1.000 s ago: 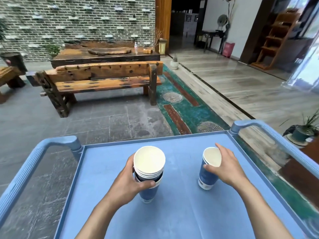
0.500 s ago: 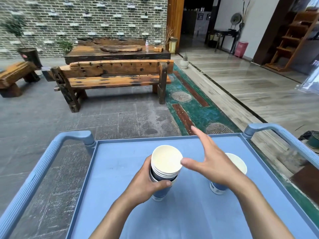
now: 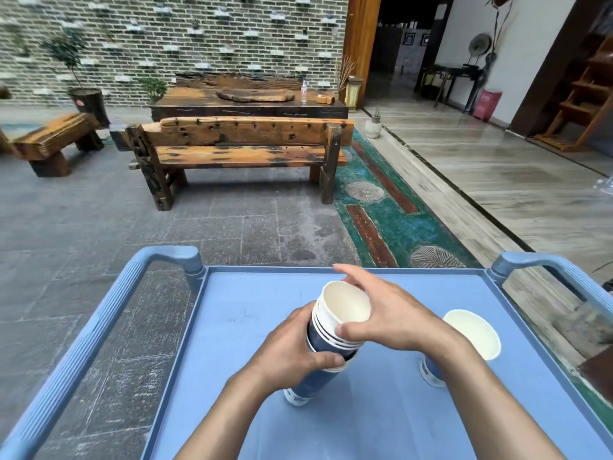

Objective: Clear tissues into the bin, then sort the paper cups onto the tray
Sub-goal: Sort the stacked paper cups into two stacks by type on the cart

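Fingers of the left hand clamp the tilted nested stack of blue paper cups steady while the right hand pinches its top rim, apparently to separate one onto the blue plastic tray.

R forearm hides part of single cup.

**Count of things in view**

Two hands: the left hand and the right hand. One stack of paper cups, with about four rims showing. One single cup. One blue tray. Two wooden benches.
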`<move>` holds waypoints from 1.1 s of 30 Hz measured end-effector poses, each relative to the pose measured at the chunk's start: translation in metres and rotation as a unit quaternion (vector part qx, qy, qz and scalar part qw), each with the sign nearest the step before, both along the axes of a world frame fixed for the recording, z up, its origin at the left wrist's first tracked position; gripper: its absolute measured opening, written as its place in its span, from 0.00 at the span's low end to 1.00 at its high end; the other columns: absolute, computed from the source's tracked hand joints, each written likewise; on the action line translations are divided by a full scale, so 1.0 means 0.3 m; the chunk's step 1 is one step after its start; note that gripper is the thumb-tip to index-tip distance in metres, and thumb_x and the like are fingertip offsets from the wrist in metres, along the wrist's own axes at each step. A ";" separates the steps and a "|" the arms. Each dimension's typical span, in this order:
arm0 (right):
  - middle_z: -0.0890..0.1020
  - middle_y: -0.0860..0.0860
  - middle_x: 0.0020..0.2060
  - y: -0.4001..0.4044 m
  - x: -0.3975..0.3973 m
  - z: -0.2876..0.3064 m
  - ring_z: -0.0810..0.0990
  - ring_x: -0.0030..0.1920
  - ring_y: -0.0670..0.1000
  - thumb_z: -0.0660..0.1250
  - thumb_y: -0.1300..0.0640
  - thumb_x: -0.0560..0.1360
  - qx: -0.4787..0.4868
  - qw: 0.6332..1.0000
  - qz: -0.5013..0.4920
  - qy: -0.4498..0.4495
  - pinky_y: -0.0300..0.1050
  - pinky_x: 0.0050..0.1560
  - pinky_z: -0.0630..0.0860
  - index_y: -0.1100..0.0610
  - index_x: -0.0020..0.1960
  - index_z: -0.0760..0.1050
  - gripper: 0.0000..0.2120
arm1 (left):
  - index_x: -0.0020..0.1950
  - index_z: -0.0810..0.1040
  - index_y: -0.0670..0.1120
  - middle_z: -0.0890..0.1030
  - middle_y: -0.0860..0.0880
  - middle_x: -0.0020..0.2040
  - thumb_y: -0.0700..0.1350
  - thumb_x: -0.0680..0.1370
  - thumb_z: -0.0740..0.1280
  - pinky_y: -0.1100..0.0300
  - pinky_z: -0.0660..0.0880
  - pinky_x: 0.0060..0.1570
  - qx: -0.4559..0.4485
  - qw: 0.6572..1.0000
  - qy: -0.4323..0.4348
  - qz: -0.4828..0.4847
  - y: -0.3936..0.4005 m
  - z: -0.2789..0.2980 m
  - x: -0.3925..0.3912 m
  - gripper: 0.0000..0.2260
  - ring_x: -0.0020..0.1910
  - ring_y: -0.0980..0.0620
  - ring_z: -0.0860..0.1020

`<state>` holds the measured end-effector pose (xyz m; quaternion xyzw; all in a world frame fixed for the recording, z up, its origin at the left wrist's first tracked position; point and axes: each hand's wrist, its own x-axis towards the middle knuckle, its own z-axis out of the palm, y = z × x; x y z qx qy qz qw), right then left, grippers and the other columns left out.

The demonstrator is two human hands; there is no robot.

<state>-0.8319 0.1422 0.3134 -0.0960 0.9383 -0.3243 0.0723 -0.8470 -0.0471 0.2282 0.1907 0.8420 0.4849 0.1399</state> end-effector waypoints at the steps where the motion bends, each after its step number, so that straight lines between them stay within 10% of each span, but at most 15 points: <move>1: 0.71 0.43 0.67 0.007 -0.004 0.010 0.71 0.62 0.42 0.74 0.45 0.62 -0.017 1.000 -0.004 0.002 0.40 0.57 0.67 0.35 0.71 0.56 0.43 | 0.68 0.68 0.64 0.76 0.59 0.66 0.56 0.61 0.77 0.50 0.72 0.65 0.004 1.000 -0.001 0.003 -0.003 -0.002 -0.004 0.37 0.66 0.57 0.74; 15: 0.72 0.46 0.66 0.047 -0.034 -0.006 0.71 0.64 0.43 0.75 0.51 0.65 -0.101 0.994 -0.026 0.014 0.45 0.63 0.69 0.39 0.71 0.61 0.39 | 0.62 0.69 0.70 0.79 0.67 0.60 0.53 0.65 0.78 0.59 0.74 0.60 0.078 0.996 -0.048 -0.007 0.011 -0.037 -0.014 0.31 0.61 0.65 0.77; 20: 0.74 0.46 0.62 0.118 -0.068 0.060 0.74 0.61 0.42 0.72 0.43 0.66 -0.328 0.903 -0.210 0.181 0.45 0.61 0.71 0.43 0.71 0.62 0.36 | 0.68 0.69 0.62 0.79 0.62 0.63 0.54 0.65 0.78 0.58 0.73 0.63 0.115 0.989 -0.086 0.030 -0.040 -0.049 -0.042 0.34 0.63 0.63 0.77; 24: 0.72 0.49 0.66 0.160 -0.079 0.000 0.71 0.65 0.48 0.72 0.40 0.64 -0.180 0.898 -0.324 0.238 0.52 0.66 0.68 0.45 0.70 0.62 0.38 | 0.68 0.70 0.58 0.80 0.63 0.61 0.55 0.64 0.79 0.59 0.73 0.62 0.135 0.982 -0.112 0.070 -0.082 -0.061 -0.057 0.35 0.63 0.62 0.77; 33: 0.63 0.53 0.73 0.097 -0.048 -0.362 0.57 0.73 0.55 0.73 0.41 0.66 0.053 0.973 -0.225 0.025 0.46 0.69 0.56 0.52 0.76 0.54 0.46 | 0.72 0.67 0.56 0.79 0.63 0.64 0.51 0.66 0.80 0.72 0.72 0.56 0.142 0.982 -0.114 0.043 -0.106 -0.073 -0.034 0.37 0.64 0.65 0.75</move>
